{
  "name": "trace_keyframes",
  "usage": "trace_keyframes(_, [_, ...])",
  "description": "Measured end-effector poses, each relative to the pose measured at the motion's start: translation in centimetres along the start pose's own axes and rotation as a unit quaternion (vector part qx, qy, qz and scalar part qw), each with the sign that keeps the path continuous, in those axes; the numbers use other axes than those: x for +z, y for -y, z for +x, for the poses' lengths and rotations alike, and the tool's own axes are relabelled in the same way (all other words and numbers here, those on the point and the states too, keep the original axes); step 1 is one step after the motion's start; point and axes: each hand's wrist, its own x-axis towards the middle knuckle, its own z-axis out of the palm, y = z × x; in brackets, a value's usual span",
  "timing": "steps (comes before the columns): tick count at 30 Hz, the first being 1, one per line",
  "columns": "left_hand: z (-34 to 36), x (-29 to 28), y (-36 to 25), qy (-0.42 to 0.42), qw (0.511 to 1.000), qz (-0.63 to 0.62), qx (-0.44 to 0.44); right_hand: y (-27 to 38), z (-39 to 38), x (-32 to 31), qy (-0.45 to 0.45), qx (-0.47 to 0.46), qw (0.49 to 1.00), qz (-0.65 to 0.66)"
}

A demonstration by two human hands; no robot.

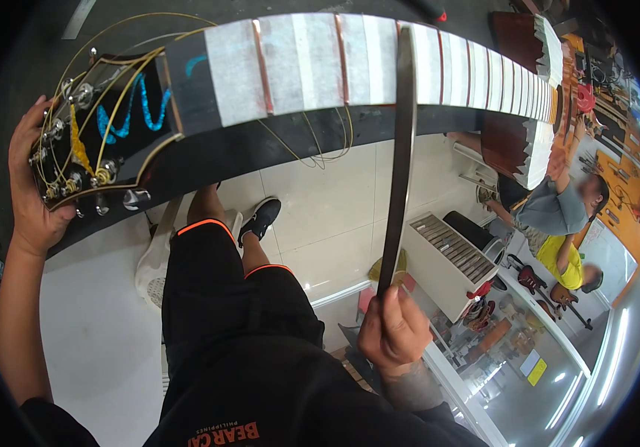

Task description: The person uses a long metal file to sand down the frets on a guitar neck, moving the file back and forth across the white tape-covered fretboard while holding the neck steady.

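Note:
A guitar lies across the far side of the view. White masking tape covers its fretboard (pixel 305 63) between the frets. The black headstock (pixel 128 89), with a blue inlay and metal tuners, is at the left. Loose strings (pixel 338 141) curl around it and hang below the neck. My left hand (pixel 33 201) holds the headstock by its end, with fingers and thumb around the edge. In my right hand (pixel 396 331) is a long, flat metal file (pixel 402 164), gripped at its near end. The file's far end lies across the neck, over a fret. White covering edges the reddish-brown body (pixel 513 141).
A dark bench (pixel 238 156) runs under the guitar. To the right stands a white box (pixel 446 261) with rows of slots, beside a glass-topped counter (pixel 521 357). Two people (pixel 558 212) are farther right, near hanging guitars and an orange tool board (pixel 625 186).

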Motion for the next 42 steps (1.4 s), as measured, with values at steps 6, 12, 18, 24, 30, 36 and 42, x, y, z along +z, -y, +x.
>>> trace_keyframes(6, [-0.2, 0.2, 0.0, -0.011, 1.0, -0.023, -0.018, -0.6, -1.3, 0.3, 0.013, -0.003, 1.0, 0.017])
trace_keyframes(12, [0.0, 0.5, -0.2, -0.011, 0.999, -0.026, -0.018, 0.3, 4.4, 0.7, -0.021, -0.003, 1.0, 0.005])
trace_keyframes(18, [0.3, 0.2, -0.1, -0.001, 1.0, -0.015, -0.01, 2.4, 14.3, 0.1, 0.015, 0.017, 0.999, -0.028])
trace_keyframes(24, [-0.1, 0.5, 0.0, -0.013, 1.0, -0.006, -0.008, 2.3, 11.7, -0.9, -0.022, 0.034, 0.999, -0.033])
trace_keyframes(30, [0.0, 0.2, -0.3, -0.012, 1.0, 0.008, -0.016, 0.4, 2.3, -2.0, 0.008, 0.043, 0.999, 0.012])
trace_keyframes(36, [0.2, 0.1, -0.3, -0.012, 1.0, 0.024, -0.005, 1.0, -2.4, -2.0, 0.009, 0.045, 0.998, 0.048])
trace_keyframes(42, [0.2, 0.2, -0.3, -0.008, 0.999, 0.034, 0.004, 1.1, -2.5, -1.9, 0.033, 0.045, 0.997, 0.052])
